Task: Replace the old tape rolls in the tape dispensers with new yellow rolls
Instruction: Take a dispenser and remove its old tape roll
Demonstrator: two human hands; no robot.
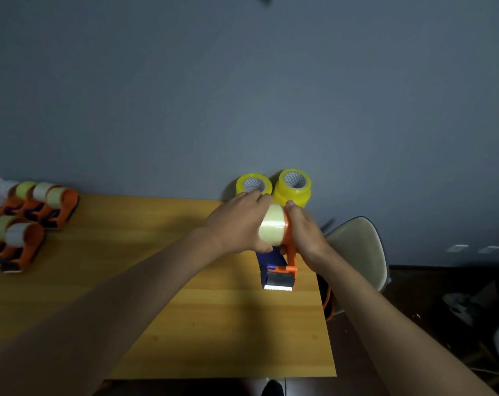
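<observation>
The left hand [238, 221] wraps its fingers and thumb around the pale old roll [272, 228] that sits on the dispenser [279, 264]. The right hand [306, 231] grips the orange side plate of that dispenser from the other side, thumb up by the top of the roll. The dispenser stands near the right edge of the wooden table [185, 310], its toothed blade pointing toward the person.

Judging by the grip, the step in hand is pulling the old roll off its hub: one hand steadies the frame while the other draws the roll sideways to the left. The next move likely calls for a firm sideways pull, with the frame held steady so it does not tip.

Just behind the hands, against the wall, stand the new yellow rolls [292, 188], one single and one stack, ready to go on. At the far left of the table sits a cluster of other dispensers [36, 207], each with a pale roll mounted. A chair [357, 247] stands beside the table on the right.
</observation>
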